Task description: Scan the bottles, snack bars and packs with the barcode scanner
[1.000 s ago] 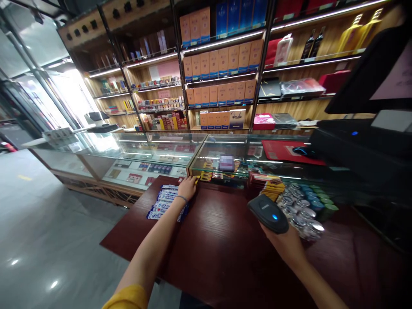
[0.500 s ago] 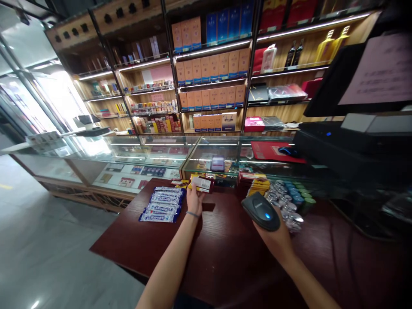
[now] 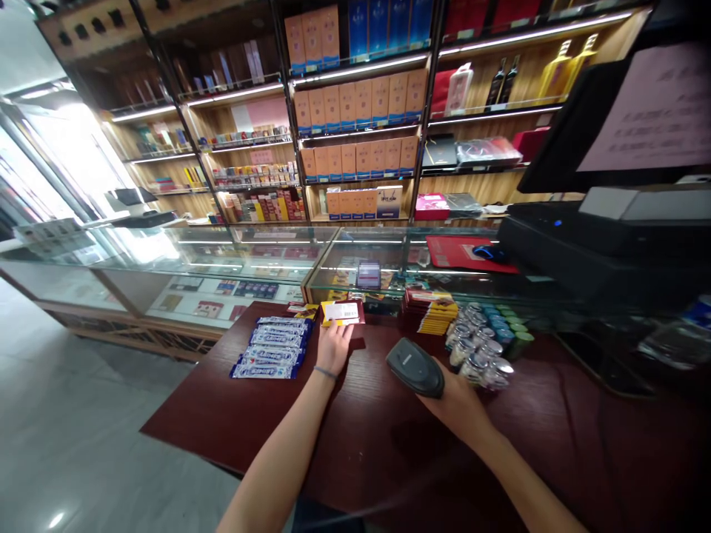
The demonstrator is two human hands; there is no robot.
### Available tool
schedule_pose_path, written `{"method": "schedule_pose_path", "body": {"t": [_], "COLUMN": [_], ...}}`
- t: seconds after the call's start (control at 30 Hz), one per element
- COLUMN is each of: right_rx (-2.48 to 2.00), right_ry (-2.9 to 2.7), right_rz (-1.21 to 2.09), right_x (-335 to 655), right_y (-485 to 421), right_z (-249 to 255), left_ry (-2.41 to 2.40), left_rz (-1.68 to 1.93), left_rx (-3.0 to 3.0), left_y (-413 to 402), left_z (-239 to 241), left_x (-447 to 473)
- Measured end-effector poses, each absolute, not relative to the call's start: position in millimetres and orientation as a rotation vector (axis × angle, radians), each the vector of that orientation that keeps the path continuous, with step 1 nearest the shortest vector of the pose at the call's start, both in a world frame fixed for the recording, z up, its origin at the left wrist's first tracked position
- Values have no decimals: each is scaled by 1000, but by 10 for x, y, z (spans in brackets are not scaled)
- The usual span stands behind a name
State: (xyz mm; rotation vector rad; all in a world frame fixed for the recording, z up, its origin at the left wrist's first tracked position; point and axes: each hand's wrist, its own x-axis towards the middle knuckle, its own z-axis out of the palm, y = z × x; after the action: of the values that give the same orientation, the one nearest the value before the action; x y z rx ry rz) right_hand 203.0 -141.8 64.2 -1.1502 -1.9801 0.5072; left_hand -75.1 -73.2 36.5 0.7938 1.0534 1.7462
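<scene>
My left hand (image 3: 334,349) grips a flat yellow and dark red packet (image 3: 342,312), its white barcode label turned toward me. It is held just over the far part of the dark wooden table (image 3: 355,437). In my right hand (image 3: 458,400) is a black barcode scanner (image 3: 415,368), its head pointing left toward the packet. Left of my left hand lies a row of blue and white wrapped bars (image 3: 272,348). Similar yellow and red packets (image 3: 300,310) lie behind that row. A stack of yellow and red packets (image 3: 430,311) stands beyond the scanner.
Several clear jars with silver lids (image 3: 481,352) stand right of the stack, beside blue and green containers (image 3: 505,326). A glass display counter (image 3: 266,255) runs behind the table. At the right are a monitor (image 3: 561,126), a black machine (image 3: 589,244) and a mouse (image 3: 489,253).
The scanner in my right hand has moved left, closer to the packet, and its blue light no longer shows. The packet in my left hand is tilted more level. The camera view has shifted slightly.
</scene>
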Motion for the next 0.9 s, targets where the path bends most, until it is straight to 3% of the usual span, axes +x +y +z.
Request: {"method": "schedule_pose_path", "body": {"t": [0.37, 0.73, 0.9], "right_rx": [-1190, -1119, -1127], "right_ry": [-1856, -1446, -1252], "right_rz": [549, 593, 552], "right_x": [2006, 2320, 2522], "right_y": [-1485, -1253, -1200], "right_z": [774, 708, 768], "left_ry": [596, 1000, 1442], "left_rz": [1829, 1883, 1798], "left_rx": [430, 835, 1376], "left_y": [-730, -493, -311], "left_z": [319, 739, 1083], "left_x": [-751, -712, -446]}}
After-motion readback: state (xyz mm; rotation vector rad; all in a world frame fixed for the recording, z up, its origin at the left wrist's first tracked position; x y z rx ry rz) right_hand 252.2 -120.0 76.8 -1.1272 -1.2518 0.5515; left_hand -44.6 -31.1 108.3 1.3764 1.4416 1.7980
